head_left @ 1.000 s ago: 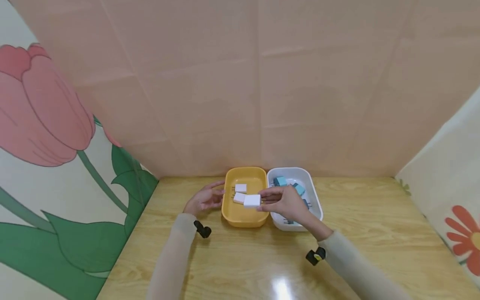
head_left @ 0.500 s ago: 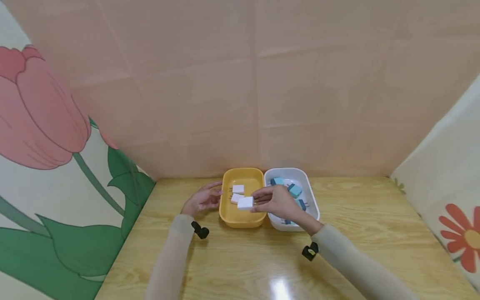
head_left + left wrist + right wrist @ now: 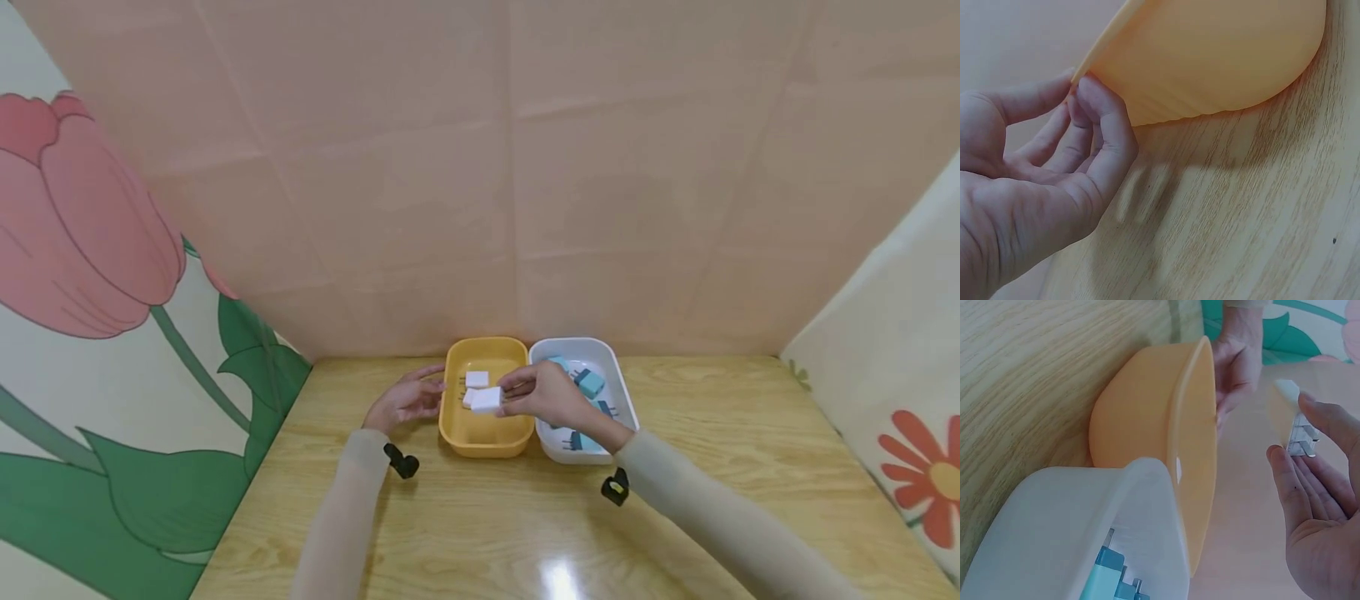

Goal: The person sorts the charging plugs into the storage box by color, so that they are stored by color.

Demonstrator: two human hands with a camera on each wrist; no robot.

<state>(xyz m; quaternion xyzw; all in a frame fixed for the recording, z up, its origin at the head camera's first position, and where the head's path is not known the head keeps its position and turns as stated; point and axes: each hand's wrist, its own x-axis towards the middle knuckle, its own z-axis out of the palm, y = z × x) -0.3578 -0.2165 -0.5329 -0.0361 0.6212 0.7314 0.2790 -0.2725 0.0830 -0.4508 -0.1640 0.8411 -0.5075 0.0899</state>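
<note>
My left hand (image 3: pixel 407 398) pinches the left rim of the yellow plastic box (image 3: pixel 487 448); the left wrist view shows thumb and fingertips meeting on that rim. Between thumb and fingers, my right hand (image 3: pixel 553 395) holds a white charger plug (image 3: pixel 487 401) above this box. Its metal prongs point towards the palm in the right wrist view. Two more white charger plugs lie inside the yellow box: one in full view (image 3: pixel 477 379), the other partly hidden behind the held plug.
Touching the yellow box on its right is a white plastic box (image 3: pixel 628 421) with several blue charger plugs (image 3: pixel 591 383); my right forearm crosses over it. Both boxes stand on a wooden table (image 3: pixel 480 517), close to a pinkish cloth backdrop (image 3: pixel 510 183).
My right hand has carried the white charger plug a little to the left over the yellow box. My left hand keeps its place on the rim. The head view has shifted slightly.
</note>
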